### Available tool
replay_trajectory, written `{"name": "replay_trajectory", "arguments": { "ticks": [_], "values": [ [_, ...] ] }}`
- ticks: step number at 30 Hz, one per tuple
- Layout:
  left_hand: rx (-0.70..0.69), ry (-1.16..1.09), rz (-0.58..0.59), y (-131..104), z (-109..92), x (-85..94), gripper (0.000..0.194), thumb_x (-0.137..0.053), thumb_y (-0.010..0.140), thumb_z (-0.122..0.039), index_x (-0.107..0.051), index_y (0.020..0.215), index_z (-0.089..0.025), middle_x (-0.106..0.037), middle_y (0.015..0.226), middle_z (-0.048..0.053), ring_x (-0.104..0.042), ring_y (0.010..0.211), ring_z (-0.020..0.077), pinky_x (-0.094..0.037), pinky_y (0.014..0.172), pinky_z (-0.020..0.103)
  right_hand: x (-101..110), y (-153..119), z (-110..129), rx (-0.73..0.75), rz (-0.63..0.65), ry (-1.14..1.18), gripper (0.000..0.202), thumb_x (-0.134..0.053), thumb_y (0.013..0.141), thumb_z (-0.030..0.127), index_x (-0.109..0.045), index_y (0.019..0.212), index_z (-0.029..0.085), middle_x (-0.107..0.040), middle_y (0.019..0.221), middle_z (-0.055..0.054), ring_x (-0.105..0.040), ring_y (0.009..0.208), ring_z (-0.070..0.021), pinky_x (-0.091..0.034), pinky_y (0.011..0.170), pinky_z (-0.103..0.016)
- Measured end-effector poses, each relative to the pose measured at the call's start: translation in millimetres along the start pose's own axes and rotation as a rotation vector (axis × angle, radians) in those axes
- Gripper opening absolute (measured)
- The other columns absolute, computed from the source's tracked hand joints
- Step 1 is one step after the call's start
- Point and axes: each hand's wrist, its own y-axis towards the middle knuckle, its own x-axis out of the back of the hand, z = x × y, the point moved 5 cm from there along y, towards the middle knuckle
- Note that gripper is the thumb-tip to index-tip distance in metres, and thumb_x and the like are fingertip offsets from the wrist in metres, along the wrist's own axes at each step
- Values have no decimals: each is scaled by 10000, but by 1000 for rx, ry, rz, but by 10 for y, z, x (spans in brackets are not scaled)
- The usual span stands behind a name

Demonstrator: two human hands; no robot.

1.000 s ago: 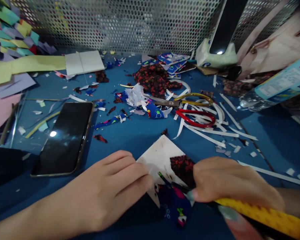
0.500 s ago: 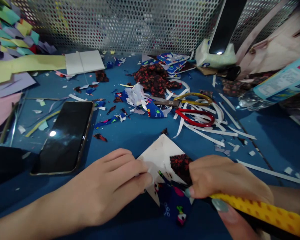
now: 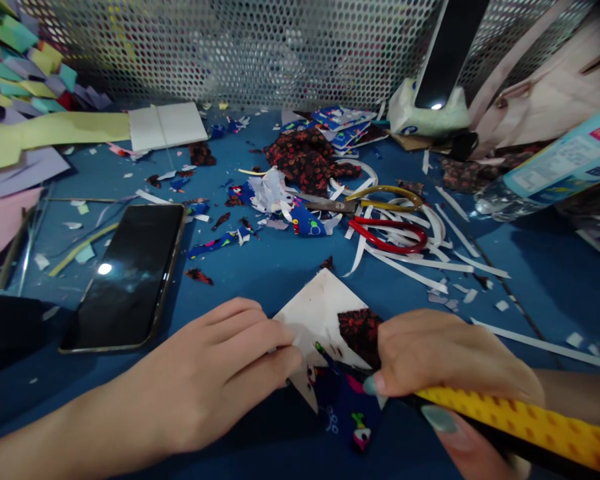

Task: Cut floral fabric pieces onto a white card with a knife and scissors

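Note:
A white paper piece (image 3: 311, 303) lies near the front middle, with a dark red-flowered cloth scrap (image 3: 359, 331) and a blue patterned cloth (image 3: 347, 410) on its right and lower parts. My left hand (image 3: 225, 367) pinches the left edge of the paper between thumb and fingers. My right hand (image 3: 453, 360) is closed round a tool with a yellow, textured handle (image 3: 520, 420); its dark front end reaches over the blue cloth, and its tip is hard to make out. The right fingers also touch the flowered scrap.
A phone (image 3: 130, 277) lies left. Scissors with red and yellow handles (image 3: 393, 237) rest among white strips beyond my hands. Cloth scraps (image 3: 305, 160) are heaped at the back middle, a bottle (image 3: 560, 163) at right, a perforated metal panel (image 3: 260, 50) behind.
The whole view has shifted very slightly. The dark tool end and right thumb have moved a little to the left over the blue cloth; both grips look the same.

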Motion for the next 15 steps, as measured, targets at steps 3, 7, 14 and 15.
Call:
{"name": "replay_trajectory", "arguments": {
  "ticks": [3, 7, 14, 15],
  "values": [
    [1, 9, -2, -4, -5, 6, 179, -475, 1004, -101, -631, 1090, -121, -642, 1079, 59, -487, 883, 180, -402, 907, 335, -14, -13, -20, -1, 83, 53, 242, -446, 919, 311, -624, 879, 152, -609, 586, 2, -549, 456, -116, -408, 452, -272],
    [1, 12, 2, 4, -7, 16, 186, -450, 1018, -116, -625, 1080, -119, -649, 1071, 63, -487, 859, 176, -417, 857, 331, 19, -19, -25, 3, 73, 81, 240, -456, 935, 340, -608, 868, 167, -586, 570, 21, -535, 440, -94, -412, 456, -249],
    [3, -10, 30, 13, 3, 13, 222, -401, 1035, -121, -614, 1095, -115, -649, 1062, 65, -504, 865, 178, -419, 868, 342, 20, 55, -26, -41, 332, -250, 352, -551, 923, 550, -661, 856, 222, -624, 712, -33, -625, 628, -163, -509, 550, -290],
    [0, -8, 27, 13, -1, 16, 229, -396, 1035, -121, -618, 1094, -114, -650, 1058, 67, -510, 867, 181, -421, 883, 351, 30, 52, -24, -29, 347, -271, 357, -556, 921, 555, -665, 852, 222, -621, 714, -34, -623, 633, -165, -510, 554, -292]
  ]
}}
